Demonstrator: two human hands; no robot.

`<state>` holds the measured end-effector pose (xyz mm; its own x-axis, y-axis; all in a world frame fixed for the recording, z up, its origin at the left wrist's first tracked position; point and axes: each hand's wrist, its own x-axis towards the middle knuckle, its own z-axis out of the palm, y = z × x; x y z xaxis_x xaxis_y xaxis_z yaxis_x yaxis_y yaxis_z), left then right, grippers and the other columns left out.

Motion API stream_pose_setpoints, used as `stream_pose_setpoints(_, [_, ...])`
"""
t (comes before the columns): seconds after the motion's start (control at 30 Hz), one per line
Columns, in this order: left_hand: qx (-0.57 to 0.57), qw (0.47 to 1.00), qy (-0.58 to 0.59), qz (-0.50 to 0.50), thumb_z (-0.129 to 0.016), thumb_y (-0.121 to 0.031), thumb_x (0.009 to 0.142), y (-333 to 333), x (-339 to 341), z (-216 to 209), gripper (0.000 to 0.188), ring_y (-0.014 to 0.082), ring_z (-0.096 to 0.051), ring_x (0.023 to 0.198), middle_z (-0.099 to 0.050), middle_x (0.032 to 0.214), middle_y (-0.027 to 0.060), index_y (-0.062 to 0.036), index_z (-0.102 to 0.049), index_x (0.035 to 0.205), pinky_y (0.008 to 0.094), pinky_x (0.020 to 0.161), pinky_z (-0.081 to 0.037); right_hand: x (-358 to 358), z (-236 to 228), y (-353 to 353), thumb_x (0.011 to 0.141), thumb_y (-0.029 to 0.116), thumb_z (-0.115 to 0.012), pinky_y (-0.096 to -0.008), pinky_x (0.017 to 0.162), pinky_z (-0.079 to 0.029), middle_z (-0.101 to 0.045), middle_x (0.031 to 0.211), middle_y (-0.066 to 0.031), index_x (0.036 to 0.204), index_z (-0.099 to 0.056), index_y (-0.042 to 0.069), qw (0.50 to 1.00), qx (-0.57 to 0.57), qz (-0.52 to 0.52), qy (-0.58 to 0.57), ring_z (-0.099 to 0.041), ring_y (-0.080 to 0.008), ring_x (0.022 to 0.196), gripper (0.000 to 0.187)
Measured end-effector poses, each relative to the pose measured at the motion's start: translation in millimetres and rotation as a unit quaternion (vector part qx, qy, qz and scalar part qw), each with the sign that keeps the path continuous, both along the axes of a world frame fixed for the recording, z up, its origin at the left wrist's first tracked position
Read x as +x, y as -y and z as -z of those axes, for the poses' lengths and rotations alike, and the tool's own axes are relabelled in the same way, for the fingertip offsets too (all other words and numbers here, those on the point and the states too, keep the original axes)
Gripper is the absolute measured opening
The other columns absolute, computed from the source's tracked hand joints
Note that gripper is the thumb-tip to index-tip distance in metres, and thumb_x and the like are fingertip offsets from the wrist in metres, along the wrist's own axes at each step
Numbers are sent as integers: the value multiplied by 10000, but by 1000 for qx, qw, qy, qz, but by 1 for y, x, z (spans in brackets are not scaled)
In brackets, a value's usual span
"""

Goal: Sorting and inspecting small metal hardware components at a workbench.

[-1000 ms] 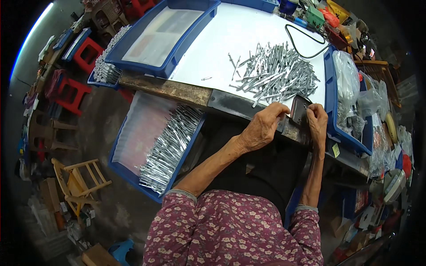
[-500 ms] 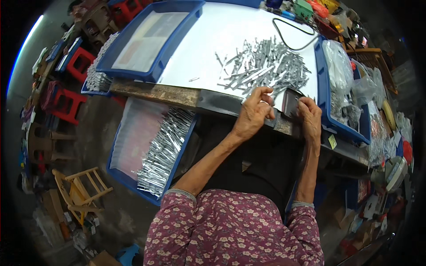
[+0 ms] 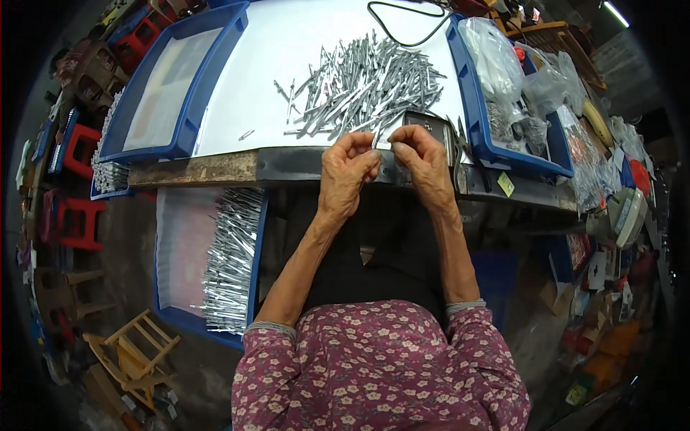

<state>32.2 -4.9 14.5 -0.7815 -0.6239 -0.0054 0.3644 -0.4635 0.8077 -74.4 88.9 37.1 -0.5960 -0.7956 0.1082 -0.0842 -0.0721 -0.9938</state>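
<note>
My left hand [image 3: 345, 174] is at the table's front edge, closed in a pinch on a small slim metal piece [image 3: 376, 136] that points up from the fingertips. Close beside it, my right hand [image 3: 427, 167] is closed, thumb against bent fingers; whatever it pinches is too small to make out. Just beyond both hands a loose heap of thin silver metal strips [image 3: 374, 82] lies on the white tabletop [image 3: 244, 93]. Behind my right hand sits a shallow dark box [image 3: 436, 128], partly hidden by the fingers. Pliers [image 3: 460, 147] lie beside that box.
A lined blue tray [image 3: 188, 97] stands at the table's left. On the right, a blue bin [image 3: 478, 115] holds plastic bags and small metal parts. Below the table edge at left, another blue tray [image 3: 260, 266] contains many metal pieces. A black cord loop [image 3: 406, 43] lies at the back.
My right hand has left the dark box and come toward my left hand. The left fingers, loosely curled before, now pinch a metal piece. The whole view has shifted.
</note>
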Motion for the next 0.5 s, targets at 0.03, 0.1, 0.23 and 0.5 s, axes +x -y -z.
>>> stream_pose_setpoints(0.03, [-2, 1000, -2, 2, -554, 4, 791, 0, 1, 2, 248, 76, -489, 565, -566, 764, 85, 71, -487, 1020, 170, 480, -366, 2, -2, 0, 817, 77, -536, -172, 592, -352, -510, 769, 24, 906, -542, 2, 1000, -2, -3, -5, -424, -35, 648, 116])
stream_pose_setpoints(0.1, [-3, 1000, -6, 9, -554, 6, 799, -1, 2, 4, 229, 80, -489, 579, -571, 773, 87, 67, -494, 1012, 170, 491, -367, 5, -2, 1, 818, 71, -530, -172, 599, -357, -516, 777, 19, 911, -540, -1, 1000, -4, -2, -9, -431, -37, 654, 118])
stream_pose_setpoints(0.23, [-2, 1000, 16, -1, -532, 9, 813, -3, 5, -1, 203, 94, -504, 563, -570, 745, 88, 79, -509, 1002, 180, 478, -394, 10, 0, 2, 814, 45, -517, -176, 631, -382, -532, 802, 3, 921, -534, -13, 1000, -11, -5, 2, -464, -41, 688, 123])
stream_pose_setpoints(0.5, [32, 999, -16, 1, -518, -15, 835, -5, 6, 1, 174, 114, -521, 540, -583, 723, 111, 64, -505, 990, 192, 456, -420, 19, -3, 3, 794, 20, -514, -182, 643, -403, -534, 790, -8, 888, -532, -21, 999, -31, 21, 23, -488, -43, 692, 103])
